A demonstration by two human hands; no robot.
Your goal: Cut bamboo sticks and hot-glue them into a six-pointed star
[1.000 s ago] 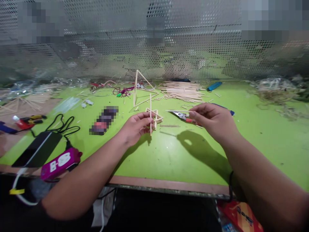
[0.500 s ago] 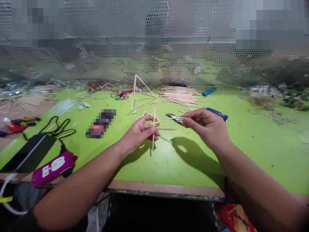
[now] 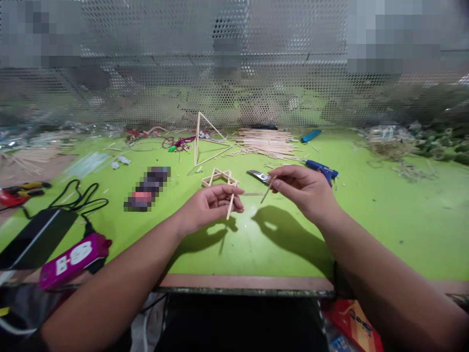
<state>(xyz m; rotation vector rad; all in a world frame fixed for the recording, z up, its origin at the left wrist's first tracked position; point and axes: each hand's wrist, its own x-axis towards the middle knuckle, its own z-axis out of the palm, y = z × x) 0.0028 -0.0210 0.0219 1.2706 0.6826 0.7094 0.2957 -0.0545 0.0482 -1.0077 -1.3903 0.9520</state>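
Note:
Between the thumb and fingers of my left hand is a thin wooden stick, its lower end slanting toward me. Just beyond that hand, a small star-shaped stick frame lies on the green table, partly hidden by my fingers. My right hand pinches another short wooden stick, which points down and left above the table. Behind my right fingertips lie scissors-like cutters, their blade pointing left and the handles hidden. A blue glue gun rests past my right knuckles.
A larger triangular stick frame stands near a pile of sticks at the back. On the left are a magenta power strip, a black box with a cable and pliers. A perforated metal screen closes the back.
The stick in my right hand has swung from level to slanting downward. In my left hand the stick sits lower and shows less length above the fingers. The view has shifted slightly.

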